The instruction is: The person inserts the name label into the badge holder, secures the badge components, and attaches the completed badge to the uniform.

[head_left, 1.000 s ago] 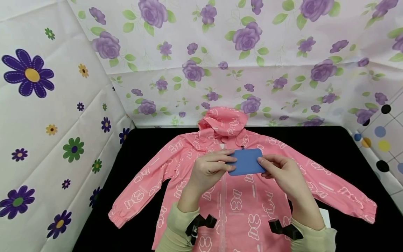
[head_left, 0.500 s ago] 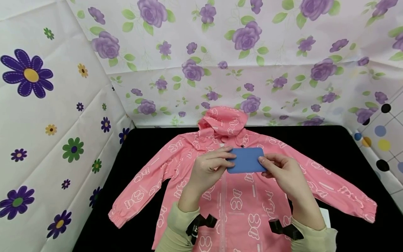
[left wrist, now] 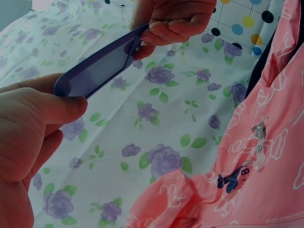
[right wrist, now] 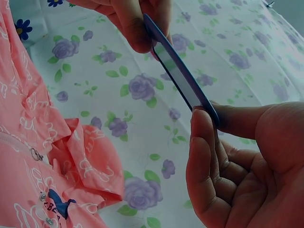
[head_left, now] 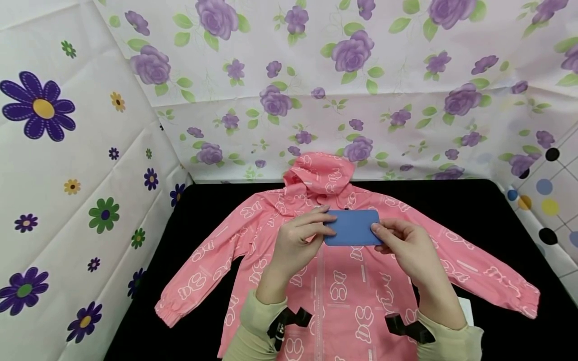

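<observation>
Blue holder [head_left: 353, 228] pinched at both ends above the pink jacket [head_left: 338, 321].
I see the left hand [head_left: 300, 238] and right hand [head_left: 404, 243] each pinching one short end between thumb and fingers, a grip I judge meant to steady it and leave both faces mostly uncovered. Its pale window [left wrist: 97, 73] faces away from the head camera; I cannot tell whether it contains a card. The jacket lies sleeves-out on the black bench [head_left: 217, 195].

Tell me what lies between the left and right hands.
A flat blue object, held at its ends by the left hand and right hand; all three views show it.
</observation>
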Demonstrator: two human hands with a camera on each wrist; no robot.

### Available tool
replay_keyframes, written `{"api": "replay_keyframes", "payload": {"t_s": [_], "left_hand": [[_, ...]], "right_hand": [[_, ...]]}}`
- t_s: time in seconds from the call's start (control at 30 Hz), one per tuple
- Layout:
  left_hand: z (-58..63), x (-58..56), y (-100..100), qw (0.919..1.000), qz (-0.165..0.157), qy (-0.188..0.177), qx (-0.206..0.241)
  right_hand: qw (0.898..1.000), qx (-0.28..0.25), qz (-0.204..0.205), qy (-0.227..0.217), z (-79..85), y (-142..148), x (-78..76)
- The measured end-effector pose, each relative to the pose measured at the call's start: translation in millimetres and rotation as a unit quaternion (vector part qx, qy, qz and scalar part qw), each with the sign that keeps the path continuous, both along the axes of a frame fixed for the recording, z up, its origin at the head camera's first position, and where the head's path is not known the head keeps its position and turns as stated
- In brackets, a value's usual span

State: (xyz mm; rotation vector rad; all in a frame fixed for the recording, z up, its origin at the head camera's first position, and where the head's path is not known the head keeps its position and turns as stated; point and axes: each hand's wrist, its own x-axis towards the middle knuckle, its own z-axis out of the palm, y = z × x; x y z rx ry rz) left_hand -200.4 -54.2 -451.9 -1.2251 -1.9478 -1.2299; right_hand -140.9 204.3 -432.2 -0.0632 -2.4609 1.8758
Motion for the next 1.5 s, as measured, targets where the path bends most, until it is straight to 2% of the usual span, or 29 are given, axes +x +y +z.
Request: {"api": "replay_keyframes", "payload": {"t_s": [0.23, 0.47, 0.6, 0.77, 0.87, 0.93, 0.97, 1.0, 1.1, 1.17, 1.2, 1.33, 1.4, 1.5], "left_hand": [[0.0, 0.7, 2.0, 0.9995, 0.016, -0.02, 0.016], [2.4, -1.5, 4.7, 0.9939, 0.082, -0.046, 0.058], [2.7, -2.4, 4.0, 0.9902, 0.105, -0.061, 0.069], [1.9, -1.6, 3.5, 0.9866, 0.109, -0.095, 0.077], [1.3, -0.3, 4.5, 0.9809, 0.096, -0.142, 0.092], [1.2, 1.0, 5.4, 0.971, 0.074, -0.198, 0.112], [1.3, 1.9, 5.8, 0.9622, 0.057, -0.235, 0.126], [1.7, 2.9, 6.2, 0.9507, 0.038, -0.273, 0.141], [4.5, 5.5, 7.0, 0.9094, -0.012, -0.377, 0.175], [6.8, 7.0, 7.2, 0.8844, -0.033, -0.429, 0.182], [8.1, 7.5, 7.3, 0.8751, -0.04, -0.447, 0.181], [11.0, 8.5, 7.5, 0.8491, -0.049, -0.495, 0.177], [11.7, 8.7, 7.8, 0.8393, -0.051, -0.51, 0.18], [12.0, 9.1, 8.2, 0.8323, -0.054, -0.522, 0.18]], "right_hand": [[1.0, 0.002, -0.005, 0.002, -0.6, 0.9, 0.1], [1.0, 0.0, -0.022, 0.002, -0.4, 2.3, 0.2], [1.0, -0.003, -0.023, 0.003, -1.2, 2.2, 0.1], [1.0, -0.006, -0.025, 0.008, -1.4, 2.0, 0.3], [1.0, -0.006, -0.027, 0.009, -1.6, 1.9, 0.3], [1.0, -0.005, -0.028, 0.01, -2.0, 1.8, 0.4], [1.0, -0.005, -0.029, 0.01, -2.0, 1.7, 0.3], [0.999, -0.005, -0.03, 0.011, -1.6, 1.4, 0.3], [0.999, -0.009, -0.033, 0.016, -0.3, 0.8, 0.2], [0.999, -0.012, -0.034, 0.02, 0.6, 0.4, 0.3], [0.999, -0.012, -0.034, 0.022, 1.1, 0.2, 0.3], [0.999, -0.008, -0.033, 0.028, 1.2, 0.3, 0.7], [0.999, -0.005, -0.032, 0.029, 1.1, 0.4, 0.8], [0.999, 0.003, -0.032, 0.029, 0.1, 0.8, 1.1]]}}
